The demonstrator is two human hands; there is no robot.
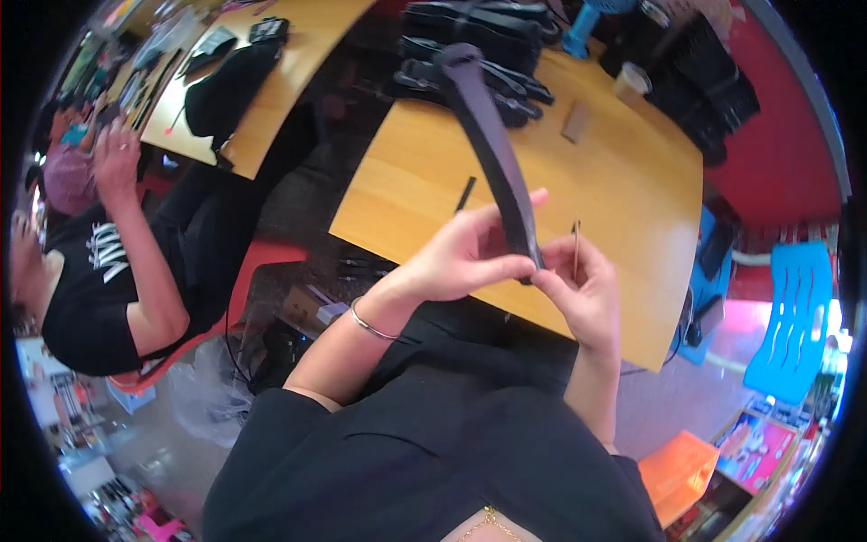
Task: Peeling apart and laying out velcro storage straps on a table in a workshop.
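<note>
A long dark strap (495,135) with a purplish-grey face rises from my hands and curves away over the table. My left hand (461,257) pinches its lower end between thumb and fingers. Close against it, my right hand (582,294) grips the same end by thumb and fingertip. A thin, pointed brown piece (576,248) stands up among the right hand's fingers; its kind I cannot make out. On the table (388,194), beyond the left hand, lies a short black strip (466,193).
Black strapped goods (479,27) are stacked at the table's far edge. A small brown block (574,121), a cup (631,83), a blue fan (587,27) and a black pile (709,86) sit farther right. At left, a co-worker (108,271) sits by another table. A blue plastic chair (788,321) stands right.
</note>
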